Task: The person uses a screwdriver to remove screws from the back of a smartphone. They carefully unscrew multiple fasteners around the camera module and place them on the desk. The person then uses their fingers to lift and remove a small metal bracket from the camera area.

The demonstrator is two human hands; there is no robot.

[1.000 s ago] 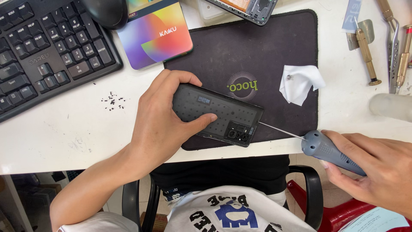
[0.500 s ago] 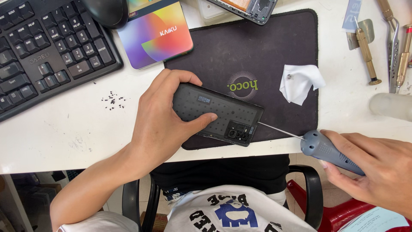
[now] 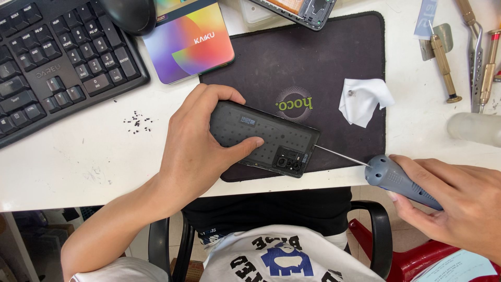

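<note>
Two hands busy: my left hand [image 3: 195,149] has fingers clamped around the opened phone [image 3: 266,138] on the black mat [image 3: 313,62]; right hand [image 3: 459,201] fingers wrapped on the screwdriver [image 3: 396,177]. Its thin tip sits just beyond my left fingertips, and I judge a slip could gouge the camera cluster.

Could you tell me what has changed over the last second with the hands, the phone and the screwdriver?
Almost nothing. The right hand still grips the grey screwdriver, its thin tip at the camera end of the black phone; it shifted at most very slightly. The left hand still pins the phone on the dark mat. The white tissue and keyboard have not moved.
</note>
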